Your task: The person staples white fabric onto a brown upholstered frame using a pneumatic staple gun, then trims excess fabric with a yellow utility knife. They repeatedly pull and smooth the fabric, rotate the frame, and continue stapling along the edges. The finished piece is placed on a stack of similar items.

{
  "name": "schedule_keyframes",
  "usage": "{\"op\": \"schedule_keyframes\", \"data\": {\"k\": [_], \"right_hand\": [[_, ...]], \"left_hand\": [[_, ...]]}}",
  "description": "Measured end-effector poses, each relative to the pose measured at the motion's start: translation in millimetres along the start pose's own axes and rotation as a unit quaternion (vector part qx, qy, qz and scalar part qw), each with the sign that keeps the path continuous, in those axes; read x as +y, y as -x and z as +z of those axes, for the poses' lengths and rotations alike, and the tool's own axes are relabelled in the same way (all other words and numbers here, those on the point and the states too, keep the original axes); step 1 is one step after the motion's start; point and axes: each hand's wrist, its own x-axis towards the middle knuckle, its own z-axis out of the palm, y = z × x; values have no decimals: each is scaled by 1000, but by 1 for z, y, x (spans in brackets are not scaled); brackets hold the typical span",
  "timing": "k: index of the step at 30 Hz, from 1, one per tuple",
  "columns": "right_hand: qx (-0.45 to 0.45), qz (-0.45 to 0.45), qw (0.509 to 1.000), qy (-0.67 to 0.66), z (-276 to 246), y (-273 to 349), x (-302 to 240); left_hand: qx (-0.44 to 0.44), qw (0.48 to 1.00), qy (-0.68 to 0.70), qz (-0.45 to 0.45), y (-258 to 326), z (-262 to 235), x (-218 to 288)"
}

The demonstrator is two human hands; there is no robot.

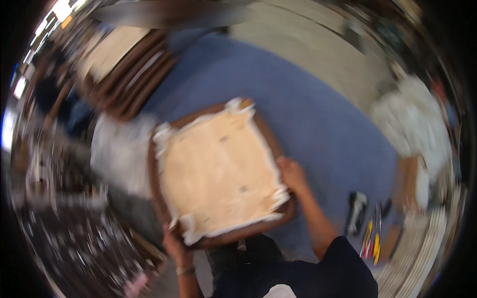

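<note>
The person holds a square seat panel (218, 171), underside up, at the near edge of a blue-covered surface (323, 124). The panel shows a pale plywood base (218, 164) bordered by white fabric (263, 149) folded over its edges, with a dark brown rim (233, 237) visible around the outside. The left hand (175, 247) grips the near left corner of the panel; its grip is closed on the rim, with the fingers under the panel and out of sight. A metal watch band (185, 270) sits on the left wrist. The right hand (292, 175) rests on the right edge of the panel, its grip closed over the rim and the white fabric border. The panel lies tilted in the view, with one corner pointing toward the far side of the surface. To the right of the right forearm, well apart from the panel, a dark hand tool (356, 212) and a set of pliers with yellow and red handles (371, 239) lie on the surface. A heap of white fabric (412, 121) sits at the far right edge of the surface. A stack of dark brown seat frames (131, 74) stands at the far left. The picture is motion-blurred, so finer detail cannot be told.
</note>
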Motion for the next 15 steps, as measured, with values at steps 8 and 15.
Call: {"op": "schedule_keyframes", "data": {"k": [8,15], "right_hand": [[141,181,925,-304,-12,107,-74],[137,-24,951,-275,-95,79,-79]], "left_hand": [[-106,819,-380,416,14,71,232],[49,649,-231,723,17,123,282]]}}
